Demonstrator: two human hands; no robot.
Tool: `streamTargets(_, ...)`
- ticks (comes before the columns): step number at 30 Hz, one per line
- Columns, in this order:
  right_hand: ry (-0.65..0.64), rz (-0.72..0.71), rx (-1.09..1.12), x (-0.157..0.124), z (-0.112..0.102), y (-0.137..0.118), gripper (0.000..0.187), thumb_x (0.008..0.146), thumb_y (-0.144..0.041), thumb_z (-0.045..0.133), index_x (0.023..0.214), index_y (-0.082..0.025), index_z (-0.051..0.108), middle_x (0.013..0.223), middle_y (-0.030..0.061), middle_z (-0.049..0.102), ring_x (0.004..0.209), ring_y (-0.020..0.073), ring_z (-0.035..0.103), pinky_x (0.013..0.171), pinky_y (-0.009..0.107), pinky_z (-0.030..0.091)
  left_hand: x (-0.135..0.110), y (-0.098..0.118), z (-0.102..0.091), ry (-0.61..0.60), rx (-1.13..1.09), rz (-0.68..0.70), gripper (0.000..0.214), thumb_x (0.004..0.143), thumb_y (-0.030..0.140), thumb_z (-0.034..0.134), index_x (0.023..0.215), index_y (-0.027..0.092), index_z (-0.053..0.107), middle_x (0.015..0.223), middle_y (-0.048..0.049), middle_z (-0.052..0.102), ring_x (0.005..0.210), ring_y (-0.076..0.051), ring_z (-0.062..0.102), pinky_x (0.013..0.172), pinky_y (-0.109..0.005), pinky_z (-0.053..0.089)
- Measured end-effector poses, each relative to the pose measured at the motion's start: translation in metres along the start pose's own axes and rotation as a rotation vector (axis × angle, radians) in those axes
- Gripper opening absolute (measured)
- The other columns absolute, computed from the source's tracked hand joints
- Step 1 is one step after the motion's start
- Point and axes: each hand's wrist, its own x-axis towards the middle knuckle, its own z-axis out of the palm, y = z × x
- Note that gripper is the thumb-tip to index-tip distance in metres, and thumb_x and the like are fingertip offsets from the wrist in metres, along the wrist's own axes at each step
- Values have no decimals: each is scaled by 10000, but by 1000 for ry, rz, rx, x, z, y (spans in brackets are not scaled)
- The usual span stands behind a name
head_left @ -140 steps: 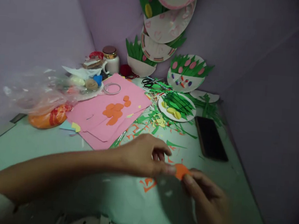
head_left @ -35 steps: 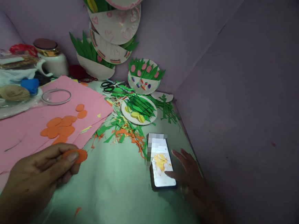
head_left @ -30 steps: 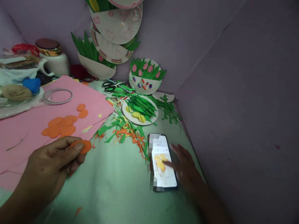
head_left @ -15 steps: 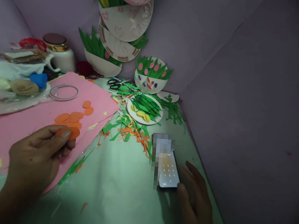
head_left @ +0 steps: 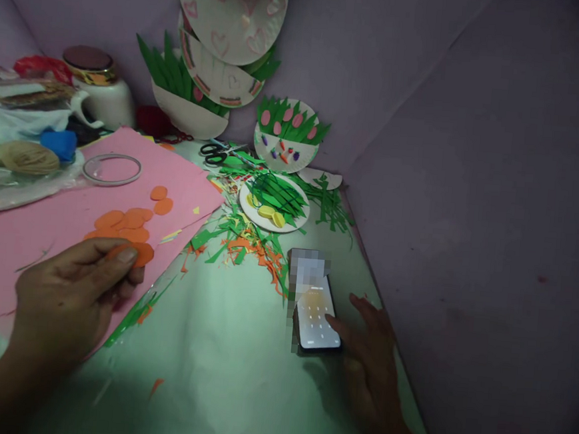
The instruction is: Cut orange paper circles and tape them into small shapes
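Note:
Between thumb and fingers, my left hand [head_left: 76,287] pinches an orange paper oval [head_left: 143,255] above the pink sheet [head_left: 186,189]. Several more orange paper ovals [head_left: 110,219] lie on that sheet just beyond the hand. On the right, a smartphone [head_left: 318,326] lies face up on the table with a lit keypad screen, its upper part pixelated. My right hand [head_left: 372,350] is over the phone's right edge with fingers apart and nothing in them. One extended finger is at the screen; whether it touches the glass I cannot tell.
A paper plate [head_left: 242,210] with green strips and yellow ovals sits past the phone, among green and orange paper scraps [head_left: 254,248]. Black-handled scissors [head_left: 214,154] lie behind. A tape ring [head_left: 110,183] rests on the pink sheet. A white mug [head_left: 112,103] stands back left. Decorated half plates [head_left: 285,150] line the wall.
My right hand has come up and left, bringing a finger over the phone's keypad. My left hand still pinches the orange oval. The whole view has shifted slightly.

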Motion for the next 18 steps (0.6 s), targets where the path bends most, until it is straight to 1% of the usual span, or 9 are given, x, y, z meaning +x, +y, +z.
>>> streamTargets(2,-64,-23,-16,3,5,-4,374,890,-319,324,1200,-266,527,1436,68,282,1291,334,291,1022,614,166,-2,2,3,-36,30,14,67,658,129,638,606,164,616,453,43,553,374,-60,448,368,-167,412)
streamTargets(4,-106,-40,-35,6,8,-6,375,879,-293,352,1218,-263,510,1441,71,269,1301,333,267,1028,621,138,-4,4,4,-40,41,31,74,653,127,638,597,169,614,446,41,549,376,-67,447,373,-175,412)
streamTargets(7,-125,-45,-68,10,13,-6,364,870,-255,376,1207,-267,513,1425,74,296,1302,325,256,1023,623,144,-3,2,2,-23,15,22,85,647,123,640,583,169,608,451,40,552,373,-61,440,362,-170,395)
streamTargets(10,-123,-39,-77,10,13,-6,351,872,-240,372,1191,-268,514,1417,76,309,1294,323,268,1018,628,149,0,-2,-1,-7,-34,2,55,668,129,633,628,162,615,479,43,562,384,-52,447,359,-156,384)
streamTargets(11,-108,-33,-68,9,12,-6,347,877,-248,361,1190,-261,511,1416,81,307,1288,325,278,1016,629,153,0,-3,-2,0,-42,-2,51,662,117,638,641,158,618,490,43,568,396,-52,460,364,-152,389)
streamTargets(13,-26,-22,-52,4,9,-4,340,890,-290,327,1167,-249,520,1397,92,321,1259,331,321,1005,632,174,1,-4,-4,30,-39,3,69,641,91,655,661,149,624,514,43,583,426,-55,492,379,-145,407)
streamTargets(15,83,11,-68,-2,4,-1,361,906,-338,269,1083,-240,568,1337,100,377,1211,334,374,994,635,190,2,-4,-5,78,-20,6,71,635,94,673,666,137,626,524,42,592,444,-57,517,389,-140,423)
streamTargets(16,117,21,-90,-6,2,2,392,910,-359,243,1023,-237,597,1291,103,413,1180,335,401,988,637,195,2,-3,-5,95,-12,11,62,648,114,679,676,134,626,527,42,596,449,-57,525,396,-136,429)
streamTargets(18,122,36,-132,-12,-1,5,454,914,-381,210,930,-227,637,1219,111,458,1135,336,433,982,641,195,3,-2,-6,98,-4,28,69,682,163,683,694,132,623,525,45,598,449,-52,527,405,-126,430)
